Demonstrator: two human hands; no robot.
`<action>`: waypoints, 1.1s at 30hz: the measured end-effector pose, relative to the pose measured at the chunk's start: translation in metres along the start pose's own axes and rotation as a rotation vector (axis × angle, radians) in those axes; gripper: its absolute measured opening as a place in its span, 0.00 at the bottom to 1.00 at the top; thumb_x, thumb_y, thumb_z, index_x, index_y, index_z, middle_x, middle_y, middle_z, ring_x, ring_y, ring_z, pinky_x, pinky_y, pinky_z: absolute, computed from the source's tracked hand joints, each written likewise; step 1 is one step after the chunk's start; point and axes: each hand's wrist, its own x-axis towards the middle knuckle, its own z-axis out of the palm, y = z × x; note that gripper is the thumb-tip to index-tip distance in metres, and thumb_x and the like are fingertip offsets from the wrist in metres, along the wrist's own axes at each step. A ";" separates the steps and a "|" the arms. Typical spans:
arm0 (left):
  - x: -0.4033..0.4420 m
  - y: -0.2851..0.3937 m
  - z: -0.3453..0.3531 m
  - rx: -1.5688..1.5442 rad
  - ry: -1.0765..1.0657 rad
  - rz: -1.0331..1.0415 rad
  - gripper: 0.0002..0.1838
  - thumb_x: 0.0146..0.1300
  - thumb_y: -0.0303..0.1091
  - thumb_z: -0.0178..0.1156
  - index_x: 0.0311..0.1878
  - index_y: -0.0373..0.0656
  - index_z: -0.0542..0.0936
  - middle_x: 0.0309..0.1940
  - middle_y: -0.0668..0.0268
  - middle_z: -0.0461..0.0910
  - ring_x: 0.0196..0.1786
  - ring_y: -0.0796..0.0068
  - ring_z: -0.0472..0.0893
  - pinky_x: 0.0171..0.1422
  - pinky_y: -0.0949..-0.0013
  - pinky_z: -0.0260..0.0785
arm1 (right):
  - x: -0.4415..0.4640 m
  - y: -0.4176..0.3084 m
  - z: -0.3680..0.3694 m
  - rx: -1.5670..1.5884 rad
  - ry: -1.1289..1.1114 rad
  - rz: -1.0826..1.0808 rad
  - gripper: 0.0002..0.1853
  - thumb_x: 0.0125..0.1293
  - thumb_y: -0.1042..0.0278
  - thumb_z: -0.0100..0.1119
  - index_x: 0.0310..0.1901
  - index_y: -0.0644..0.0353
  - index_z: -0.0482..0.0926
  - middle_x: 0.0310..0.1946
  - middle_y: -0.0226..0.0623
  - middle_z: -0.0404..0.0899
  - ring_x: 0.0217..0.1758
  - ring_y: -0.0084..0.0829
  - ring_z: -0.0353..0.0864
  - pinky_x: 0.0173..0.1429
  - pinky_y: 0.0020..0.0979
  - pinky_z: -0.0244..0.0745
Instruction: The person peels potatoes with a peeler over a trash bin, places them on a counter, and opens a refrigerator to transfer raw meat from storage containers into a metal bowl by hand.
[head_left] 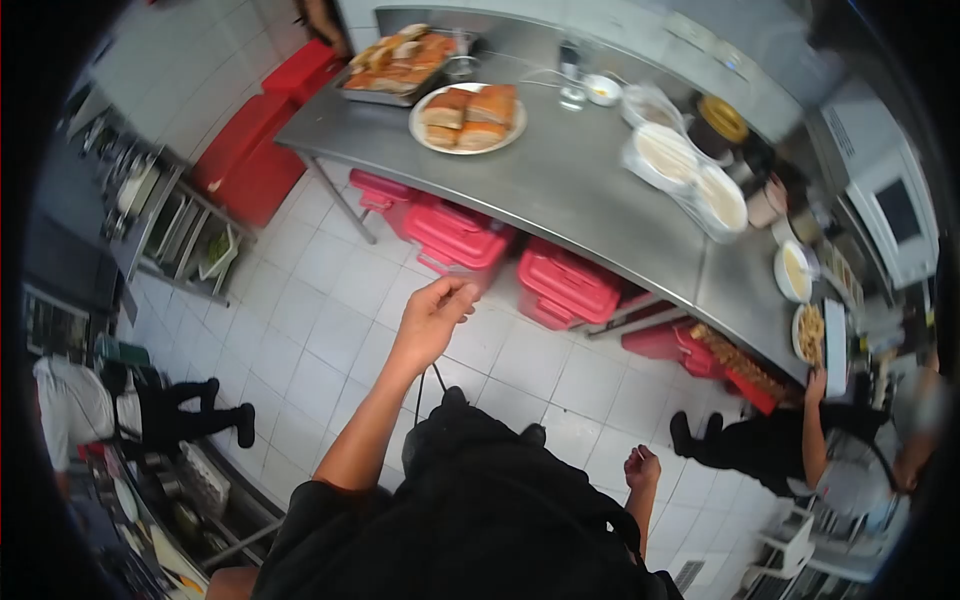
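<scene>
My left hand [437, 318] hangs over the tiled floor in front of the steel table, its fingers curled in and no object showing in them. Nearest to it is a pink lidded bin [455, 235] under the table. My right hand [642, 467] is lower on the right beside my dark clothes, closed into a loose fist with nothing visible in it. Neither hand touches the table. On the table a white plate [424, 139] holds several browned pieces of bread [489, 104]. Behind it stands a metal tray [408, 97] piled with more bread-like pieces [400, 62].
The steel table [590, 170] runs rightward, bearing white tubs [720, 200] and a glass [571, 92]. More pink bins [568, 284] stand beneath. A co-worker [850, 470] is at the right by a microwave [890, 190], another person [90, 405] at the left. Red bins [255, 160] stand far left.
</scene>
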 end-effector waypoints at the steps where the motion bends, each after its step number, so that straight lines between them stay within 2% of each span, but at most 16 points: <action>1: 0.000 0.001 -0.022 -0.020 0.039 0.003 0.17 0.72 0.41 0.56 0.51 0.35 0.80 0.41 0.63 0.83 0.42 0.75 0.80 0.49 0.70 0.74 | -0.007 0.003 0.028 -0.051 -0.032 0.011 0.03 0.69 0.68 0.54 0.38 0.56 0.74 0.24 0.32 0.77 0.20 0.23 0.73 0.22 0.24 0.70; 8: -0.035 0.010 -0.177 -0.087 0.375 0.070 0.17 0.72 0.41 0.56 0.50 0.35 0.80 0.40 0.64 0.83 0.41 0.76 0.80 0.47 0.70 0.74 | -0.014 0.026 0.273 -0.386 -0.343 -0.110 0.10 0.67 0.66 0.58 0.48 0.57 0.79 0.26 0.32 0.80 0.23 0.23 0.75 0.25 0.24 0.71; 11: -0.078 0.001 -0.238 -0.089 0.586 0.095 0.17 0.71 0.42 0.56 0.49 0.36 0.80 0.40 0.65 0.83 0.39 0.78 0.79 0.45 0.71 0.73 | -0.030 0.063 0.389 -0.656 -0.461 -0.170 0.08 0.67 0.65 0.59 0.44 0.56 0.81 0.27 0.30 0.81 0.23 0.22 0.76 0.25 0.24 0.70; 12: -0.096 0.003 -0.253 -0.069 0.661 0.070 0.17 0.71 0.43 0.56 0.49 0.37 0.80 0.40 0.66 0.83 0.38 0.78 0.79 0.44 0.71 0.73 | -0.079 0.085 0.430 -0.695 -0.446 -0.192 0.06 0.68 0.64 0.58 0.39 0.55 0.81 0.27 0.28 0.81 0.24 0.20 0.76 0.25 0.23 0.69; 14: -0.129 0.002 -0.282 -0.068 0.812 0.059 0.17 0.71 0.45 0.57 0.48 0.38 0.80 0.39 0.67 0.82 0.38 0.79 0.79 0.43 0.71 0.72 | -0.077 0.124 0.500 -0.955 -0.665 -0.204 0.07 0.69 0.62 0.57 0.36 0.54 0.79 0.26 0.27 0.80 0.23 0.20 0.76 0.25 0.23 0.69; 16: -0.164 -0.005 -0.302 -0.102 0.970 0.069 0.18 0.70 0.45 0.57 0.47 0.38 0.81 0.36 0.68 0.82 0.37 0.79 0.79 0.43 0.72 0.72 | -0.081 0.170 0.550 -1.078 -0.865 -0.151 0.08 0.69 0.62 0.57 0.39 0.56 0.79 0.25 0.28 0.78 0.25 0.23 0.75 0.28 0.25 0.70; 18: -0.197 -0.005 -0.311 -0.135 1.126 0.048 0.18 0.69 0.44 0.59 0.46 0.35 0.81 0.32 0.67 0.81 0.36 0.79 0.78 0.43 0.72 0.72 | -0.093 0.208 0.586 -1.188 -0.966 -0.086 0.08 0.69 0.62 0.56 0.40 0.56 0.78 0.25 0.29 0.77 0.25 0.24 0.75 0.28 0.26 0.70; 21: -0.244 -0.012 -0.316 -0.172 1.309 0.034 0.19 0.69 0.45 0.59 0.46 0.35 0.81 0.32 0.67 0.81 0.35 0.78 0.78 0.44 0.71 0.72 | -0.115 0.266 0.613 -1.378 -1.007 -0.003 0.08 0.70 0.61 0.55 0.36 0.55 0.77 0.23 0.29 0.76 0.24 0.24 0.74 0.27 0.26 0.69; 24: -0.297 -0.013 -0.322 -0.177 1.478 -0.037 0.18 0.70 0.47 0.57 0.47 0.40 0.80 0.39 0.70 0.82 0.39 0.79 0.78 0.43 0.73 0.71 | -0.122 0.314 0.634 -1.692 -1.138 0.074 0.15 0.73 0.57 0.49 0.31 0.54 0.76 0.21 0.30 0.74 0.23 0.27 0.72 0.26 0.28 0.68; 26: -0.323 -0.015 -0.326 -0.187 1.611 -0.031 0.18 0.70 0.47 0.57 0.47 0.40 0.80 0.39 0.70 0.82 0.39 0.79 0.78 0.43 0.73 0.71 | -0.031 0.359 0.673 -1.738 -1.130 0.280 0.19 0.74 0.54 0.45 0.28 0.55 0.76 0.21 0.31 0.74 0.22 0.27 0.71 0.26 0.27 0.67; 33: -0.378 -0.040 -0.345 -0.213 1.943 -0.011 0.16 0.69 0.44 0.60 0.48 0.40 0.81 0.38 0.69 0.82 0.39 0.80 0.78 0.44 0.73 0.71 | -0.054 0.488 0.756 -2.154 -1.007 0.326 0.17 0.73 0.56 0.47 0.29 0.56 0.75 0.20 0.31 0.73 0.20 0.26 0.70 0.25 0.27 0.67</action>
